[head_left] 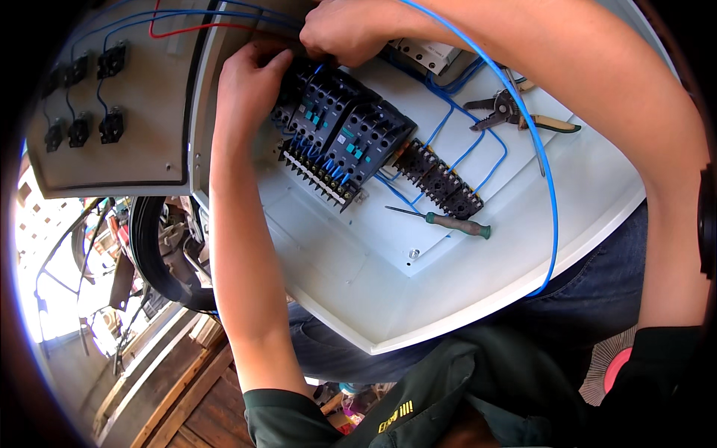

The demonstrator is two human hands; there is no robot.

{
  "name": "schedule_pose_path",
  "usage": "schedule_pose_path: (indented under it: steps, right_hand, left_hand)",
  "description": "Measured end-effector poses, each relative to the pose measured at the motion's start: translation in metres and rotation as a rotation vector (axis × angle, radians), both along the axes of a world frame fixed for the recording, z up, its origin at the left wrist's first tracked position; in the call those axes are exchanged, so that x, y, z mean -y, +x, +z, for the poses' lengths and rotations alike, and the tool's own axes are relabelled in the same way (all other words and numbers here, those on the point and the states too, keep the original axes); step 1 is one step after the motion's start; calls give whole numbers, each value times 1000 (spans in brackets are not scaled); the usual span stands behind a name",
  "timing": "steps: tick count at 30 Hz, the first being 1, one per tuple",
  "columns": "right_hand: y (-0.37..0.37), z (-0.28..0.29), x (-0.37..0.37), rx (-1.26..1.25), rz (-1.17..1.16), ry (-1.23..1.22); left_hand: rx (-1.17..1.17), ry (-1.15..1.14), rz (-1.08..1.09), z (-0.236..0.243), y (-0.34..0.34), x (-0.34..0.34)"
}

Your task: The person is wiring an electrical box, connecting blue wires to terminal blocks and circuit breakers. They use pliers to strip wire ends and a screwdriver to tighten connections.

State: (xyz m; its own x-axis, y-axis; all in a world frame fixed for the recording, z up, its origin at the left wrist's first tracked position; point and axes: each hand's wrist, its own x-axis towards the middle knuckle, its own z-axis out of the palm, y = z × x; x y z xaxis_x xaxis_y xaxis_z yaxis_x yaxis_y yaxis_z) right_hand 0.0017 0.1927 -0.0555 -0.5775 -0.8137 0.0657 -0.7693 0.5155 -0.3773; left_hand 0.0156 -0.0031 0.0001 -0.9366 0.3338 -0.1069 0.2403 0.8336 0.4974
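Inside a white metal enclosure [388,299], my left hand [250,86] is at the upper left end of the black contactors [343,127], fingers curled, thumb bent. My right hand [340,33] is just above and right of it, fingers curled at the wiring there; what either holds is hidden. A black terminal strip [314,173] runs along the contactors' lower edge, with short blue wires. Black terminal blocks [437,179] sit to the right, with a green-handled screwdriver [455,223] below them. Wire strippers [500,112] lie at the right under a loose blue wire [547,179].
The open door [149,149] at the left carries black switch parts with blue and red wires. A metal-cased unit [426,56] is at the top. Black coiled cable [142,254] and cluttered scrap lie lower left, above wooden boards [202,403]. The enclosure's rim is near my legs.
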Motion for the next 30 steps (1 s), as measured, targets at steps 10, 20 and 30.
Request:
schedule_pose_path:
  steps: [10,20,30]
  right_hand:
    - [8,8,-1,73,-220,-107]
    - [4,19,-3,-90,-33,159]
    - [23,41,-58,-186,113,8]
  left_hand:
    - [160,-185,-109,13,13,-17]
    - [288,-24,-15,-9,4,-12]
    - [113,-139,-41,-18,14,-21]
